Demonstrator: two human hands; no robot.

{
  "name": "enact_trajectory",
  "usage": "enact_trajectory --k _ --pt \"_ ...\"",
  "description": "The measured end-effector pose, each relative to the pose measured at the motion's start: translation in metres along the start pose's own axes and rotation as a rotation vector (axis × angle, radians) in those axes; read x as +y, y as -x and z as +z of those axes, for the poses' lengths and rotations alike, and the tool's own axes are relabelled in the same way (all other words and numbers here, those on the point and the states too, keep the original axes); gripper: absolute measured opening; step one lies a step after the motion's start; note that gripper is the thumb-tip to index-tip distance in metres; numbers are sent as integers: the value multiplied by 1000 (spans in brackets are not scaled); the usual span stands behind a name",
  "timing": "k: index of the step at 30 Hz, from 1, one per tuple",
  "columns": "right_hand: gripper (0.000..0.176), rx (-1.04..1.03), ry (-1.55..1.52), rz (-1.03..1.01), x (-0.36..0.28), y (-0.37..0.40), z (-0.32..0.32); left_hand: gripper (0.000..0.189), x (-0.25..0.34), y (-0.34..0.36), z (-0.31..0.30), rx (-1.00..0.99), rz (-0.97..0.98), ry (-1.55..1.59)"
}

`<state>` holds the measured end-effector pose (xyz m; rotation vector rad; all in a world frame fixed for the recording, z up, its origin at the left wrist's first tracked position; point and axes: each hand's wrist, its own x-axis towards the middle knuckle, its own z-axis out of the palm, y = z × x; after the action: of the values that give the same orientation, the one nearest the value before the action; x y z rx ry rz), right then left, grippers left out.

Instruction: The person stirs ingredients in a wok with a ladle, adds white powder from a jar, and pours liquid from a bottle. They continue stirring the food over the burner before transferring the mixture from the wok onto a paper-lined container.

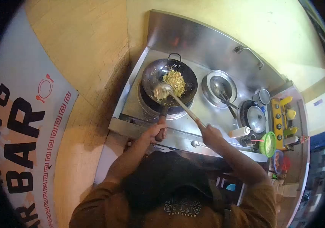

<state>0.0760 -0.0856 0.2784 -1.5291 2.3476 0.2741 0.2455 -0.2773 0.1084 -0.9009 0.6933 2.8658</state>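
Left hand [156,131] closed around wok handle [162,121]; right hand [210,135] gripping long ladle [162,91] by its shaft end; ladle bowl sits in wok [151,76], touching yellow fried food [175,82] at its 7 o'clock; wok on burner at 10 o'clock of steel desk [204,110]; steel bowl [205,89] at wok's 3 o'clock; lidded pot [256,119], squeeze bottle [240,132], green strainer [268,144] toward 4 o'clock.
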Motion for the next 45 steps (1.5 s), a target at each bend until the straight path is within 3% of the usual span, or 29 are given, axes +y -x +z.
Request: enact_trajectory --k 3,5,9,10,12,15,17,21,23,24,27,30,33,34,38,42,45 --pt "61 -47 338 65 22 39 -9 12 -12 14 43 -1 38 10" --pt "62 -51 327 145 41 38 -53 11 -23 43 108 49 48 75" --pt "60 169 487 83 64 47 -107 12 -7 10 79 103 108 -70" --pt "60 182 532 64 62 52 -111 12 -4 0 65 89 88 49" --pt "61 216 626 18 59 57 -115 13 2 3 54 -19 78 -4" --pt "61 -22 276 214 54 14 -67 13 -4 6 39 -58 31 19" --pt "63 79 -28 140 92 -17 -20 13 2 1 32 -44 37 55" --pt "67 59 -305 367 64 -31 5 12 -7 -4 3 -51 59 71" --pt "66 159 -360 138 85 -31 34 13 -1 1 4 -18 70 60" --pt "65 213 -386 24 86 -28 36 14 1 2 4 -13 71 47" --pt "65 156 -298 97 74 1 8 16 3 4 -1 -24 83 36" --pt "63 20 -299 398 68 -1 -8 17 0 6 0 -30 90 54" --pt "62 24 -301 279 66 15 -12 18 4 5 2 21 75 56" --pt "62 123 -392 60 78 22 -4 18 1 4 -3 29 73 59" --pt "60 192 -352 77 70 4 5 20 -1 4 -5 8 77 101" --pt "64 305 -390 165 59 -89 22 21 -2 2 -7 27 67 56" --pt "69 70 -232 120 29 -89 14 20 11 6 -4 38 73 -43"
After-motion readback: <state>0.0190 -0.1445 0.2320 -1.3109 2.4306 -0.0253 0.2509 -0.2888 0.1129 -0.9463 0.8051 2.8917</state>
